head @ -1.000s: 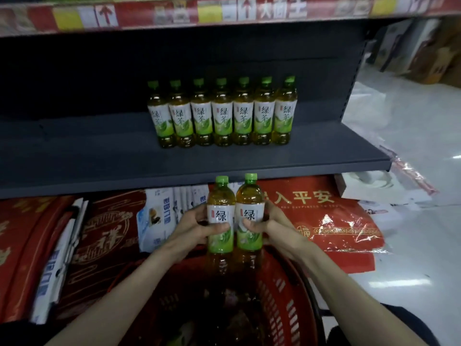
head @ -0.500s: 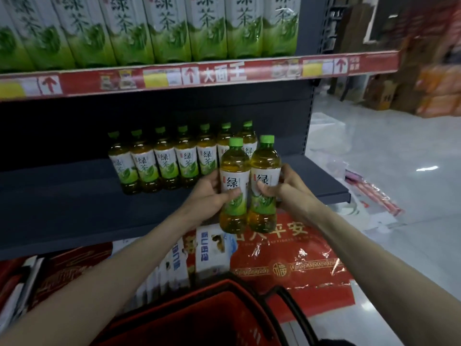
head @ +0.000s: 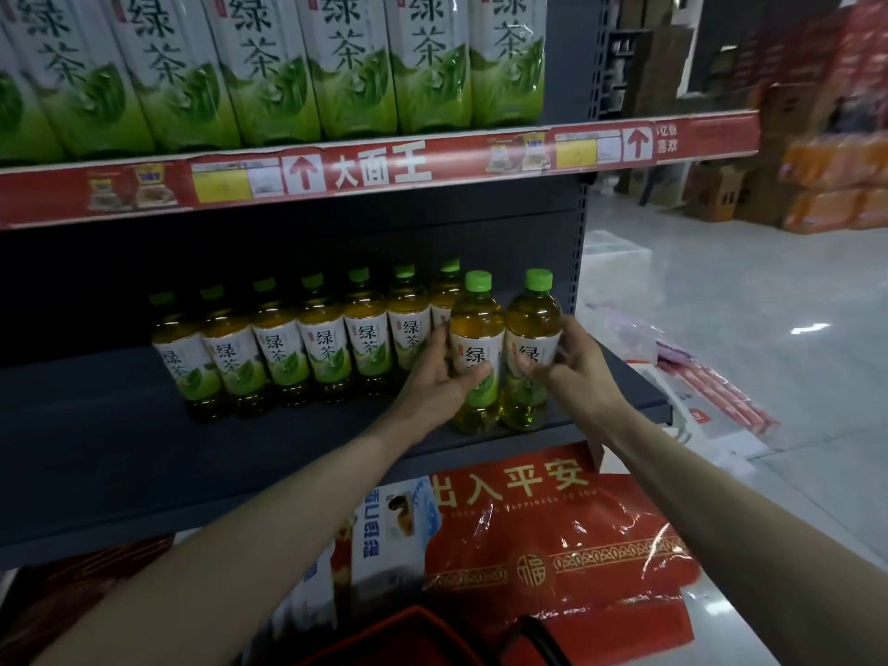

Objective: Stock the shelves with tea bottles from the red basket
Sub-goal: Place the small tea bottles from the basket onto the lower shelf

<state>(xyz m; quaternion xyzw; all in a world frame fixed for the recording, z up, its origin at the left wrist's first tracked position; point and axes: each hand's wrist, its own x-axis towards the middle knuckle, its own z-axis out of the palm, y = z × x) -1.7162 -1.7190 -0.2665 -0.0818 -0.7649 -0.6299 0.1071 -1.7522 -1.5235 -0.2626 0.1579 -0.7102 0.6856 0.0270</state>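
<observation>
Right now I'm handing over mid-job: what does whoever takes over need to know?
Left hand grips the left bottle; right hand grips the right bottle. Both are upright at the front right of the shelf, ahead of the back row; whether they rest on the shelf, I cannot tell.
Done: seven bottles in that row.
Left: set these down, let go, fetch more from the red basket.

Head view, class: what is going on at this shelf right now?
A person is stocking green tea. The left hand grips one bottle and the right hand grips a second bottle, side by side at the right end of the dark shelf, in front of a row of bottles. Whether they rest on the shelf yet is unclear. The red basket sits below.
</observation>
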